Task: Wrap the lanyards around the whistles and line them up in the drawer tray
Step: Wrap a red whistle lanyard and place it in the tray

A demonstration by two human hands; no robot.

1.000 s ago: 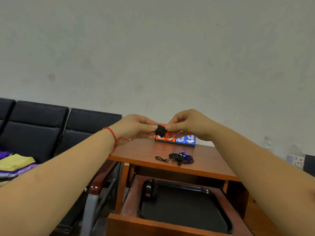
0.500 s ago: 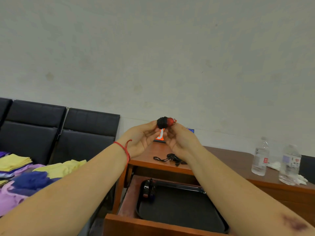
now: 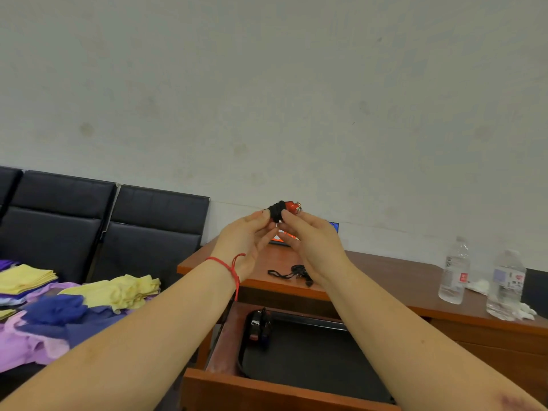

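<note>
A red whistle point(image 3: 291, 206) with a black lanyard wound around most of it is raised in front of the wall, above the desk. My left hand point(image 3: 247, 242) pinches its left side and my right hand point(image 3: 314, 244) pinches its right side, palms facing me. Another whistle with a loose black lanyard point(image 3: 292, 273) lies on the desk, partly behind my right wrist. The black tray point(image 3: 296, 360) sits in the open drawer, with wrapped whistles point(image 3: 260, 327) at its far left corner.
The wooden desk point(image 3: 394, 271) carries two water bottles point(image 3: 453, 272) at the right and a red-and-blue card point(image 3: 280, 237) behind my hands. Black chairs point(image 3: 154, 226) at the left hold yellow, blue and purple folded cloths point(image 3: 74, 307).
Both hands have lifted the wrapped whistle from desk height up in front of the wall and turned palms toward me. The view has swung right, bringing the bottles into sight.
</note>
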